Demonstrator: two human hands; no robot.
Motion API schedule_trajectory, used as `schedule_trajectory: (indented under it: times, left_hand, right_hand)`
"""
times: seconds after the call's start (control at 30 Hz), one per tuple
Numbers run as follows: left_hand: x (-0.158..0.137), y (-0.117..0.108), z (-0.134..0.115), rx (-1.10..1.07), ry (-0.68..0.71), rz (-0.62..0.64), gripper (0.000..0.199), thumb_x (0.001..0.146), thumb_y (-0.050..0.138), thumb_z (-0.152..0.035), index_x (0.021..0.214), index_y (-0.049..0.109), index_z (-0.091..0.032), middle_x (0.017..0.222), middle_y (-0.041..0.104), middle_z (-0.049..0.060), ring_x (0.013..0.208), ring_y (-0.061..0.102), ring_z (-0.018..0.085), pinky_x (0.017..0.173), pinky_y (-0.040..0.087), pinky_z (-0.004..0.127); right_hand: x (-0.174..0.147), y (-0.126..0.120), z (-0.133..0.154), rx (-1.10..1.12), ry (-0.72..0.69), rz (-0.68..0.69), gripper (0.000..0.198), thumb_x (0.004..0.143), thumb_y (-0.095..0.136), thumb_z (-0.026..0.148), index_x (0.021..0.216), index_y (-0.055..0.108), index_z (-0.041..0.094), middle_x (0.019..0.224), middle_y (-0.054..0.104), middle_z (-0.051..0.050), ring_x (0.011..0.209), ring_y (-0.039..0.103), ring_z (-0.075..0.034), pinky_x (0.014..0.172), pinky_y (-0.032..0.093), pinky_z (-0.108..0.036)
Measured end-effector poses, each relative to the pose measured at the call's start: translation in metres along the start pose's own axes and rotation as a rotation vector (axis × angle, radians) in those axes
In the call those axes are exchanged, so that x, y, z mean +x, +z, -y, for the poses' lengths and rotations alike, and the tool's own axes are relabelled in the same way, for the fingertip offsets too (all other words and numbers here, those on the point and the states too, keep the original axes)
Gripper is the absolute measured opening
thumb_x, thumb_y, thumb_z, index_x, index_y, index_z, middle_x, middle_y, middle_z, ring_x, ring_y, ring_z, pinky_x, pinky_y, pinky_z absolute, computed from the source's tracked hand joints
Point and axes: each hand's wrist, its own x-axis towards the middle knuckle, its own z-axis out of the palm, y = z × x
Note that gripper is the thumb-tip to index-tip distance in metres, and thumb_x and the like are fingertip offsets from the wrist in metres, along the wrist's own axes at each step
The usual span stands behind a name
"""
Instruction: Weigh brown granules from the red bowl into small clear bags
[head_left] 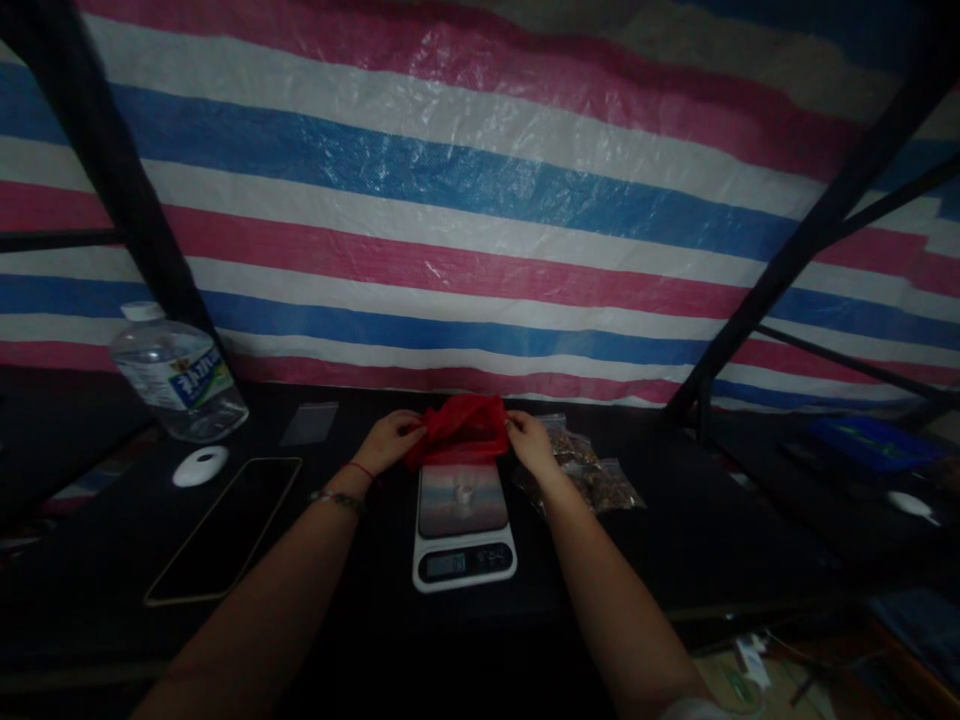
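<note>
A red plastic bag [466, 425] is stretched between my two hands, over the far end of a white kitchen scale [465, 575]. My left hand [395, 438] pinches the bag's left edge, and a red string and a beaded bracelet circle that wrist. At the opposite edge, my right hand [529, 440] has its fingers closed on the bag. The scale's shiny plate shows below the bag, with a lit display at its near end; its digits are too dim to read. Beside my right hand lie several small clear zip bags [600, 475] with brownish bits inside.
Left on the black table stand a large clear bottle [180, 375], a white computer mouse [200, 466], a phone [225, 530] and a flat zip bag [310, 423]. Black metal posts [757, 300] rise on both sides before a striped tarp [450, 250]. A blue object [874, 445] lies far right.
</note>
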Motion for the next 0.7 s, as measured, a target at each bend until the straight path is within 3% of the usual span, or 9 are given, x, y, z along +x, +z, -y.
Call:
schedule_trajectory:
  times: [0.17, 0.27, 0.47, 0.6, 0.7]
  left_hand:
    - [0.002, -0.002, -0.002, -0.337, -0.282, -0.339, 0.038, 0.065, 0.066, -0.048, 0.081, 0.071, -0.014, 0.080, 0.071, 0.007, 0.075, 0.063, 0.019, 0.068, 0.049, 0.028]
    - [0.002, -0.001, -0.002, -0.469, -0.353, -0.435, 0.038, 0.064, 0.068, -0.046, 0.082, 0.069, -0.013, 0.079, 0.070, 0.005, 0.068, 0.062, 0.016, 0.062, 0.048, 0.026]
    - [0.001, 0.011, -0.011, -0.551, -0.329, -0.396, 0.044, 0.062, 0.072, -0.037, 0.099, 0.063, -0.014, 0.082, 0.068, 0.004, 0.069, 0.063, 0.014, 0.063, 0.049, 0.024]
    - [-0.002, 0.014, -0.018, -0.595, -0.346, -0.252, 0.041, 0.063, 0.073, -0.039, 0.093, 0.065, -0.012, 0.085, 0.069, 0.007, 0.072, 0.064, 0.016, 0.065, 0.051, 0.025]
    - [-0.005, 0.014, -0.020, -0.734, -0.412, -0.147, 0.035, 0.065, 0.074, -0.034, 0.091, 0.065, -0.012, 0.083, 0.070, 0.006, 0.069, 0.065, 0.016, 0.061, 0.053, 0.027]
  right_hand:
    - [0.003, -0.007, 0.000, -0.089, 0.011, -0.139, 0.029, 0.082, 0.043, 0.023, 0.093, 0.070, 0.017, 0.092, 0.072, -0.009, 0.086, 0.065, -0.022, 0.082, 0.048, -0.036]
    - [0.004, -0.009, -0.001, -0.101, -0.009, -0.157, 0.030, 0.082, 0.042, 0.022, 0.092, 0.070, 0.018, 0.092, 0.071, -0.009, 0.087, 0.064, -0.022, 0.083, 0.048, -0.036]
    - [0.003, -0.005, 0.001, 0.034, -0.056, -0.093, 0.027, 0.083, 0.048, 0.028, 0.099, 0.068, 0.018, 0.101, 0.070, -0.009, 0.093, 0.063, -0.021, 0.088, 0.047, -0.036]
    - [0.001, 0.003, 0.004, 0.163, -0.037, -0.031, 0.029, 0.081, 0.053, 0.032, 0.104, 0.065, 0.018, 0.103, 0.068, -0.008, 0.093, 0.063, -0.019, 0.087, 0.048, -0.035]
    - [0.002, 0.006, 0.002, 0.185, 0.022, -0.071, 0.029, 0.084, 0.049, 0.033, 0.103, 0.065, 0.019, 0.101, 0.069, -0.007, 0.091, 0.063, -0.018, 0.087, 0.048, -0.035]
